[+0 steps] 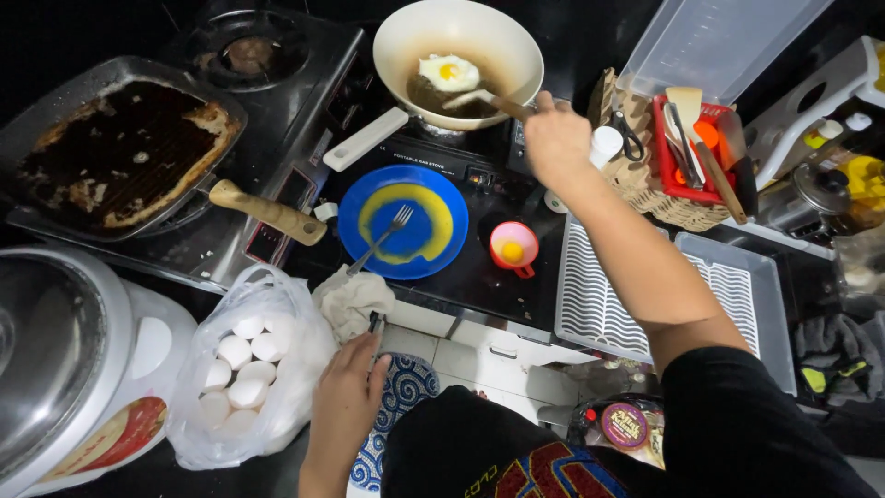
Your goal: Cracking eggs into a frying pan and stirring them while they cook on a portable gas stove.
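We see a thin white plastic bag (267,360) of white eggs on the bench at lower left, just beside the white rice cooker (83,360), whose front carries a curved red and cream label (115,438). At the bottom right lies a clear wrapped packet (622,426) with a round purple and yellow label (624,424). The black portable stove (433,152) bears a small strip of white lettering.
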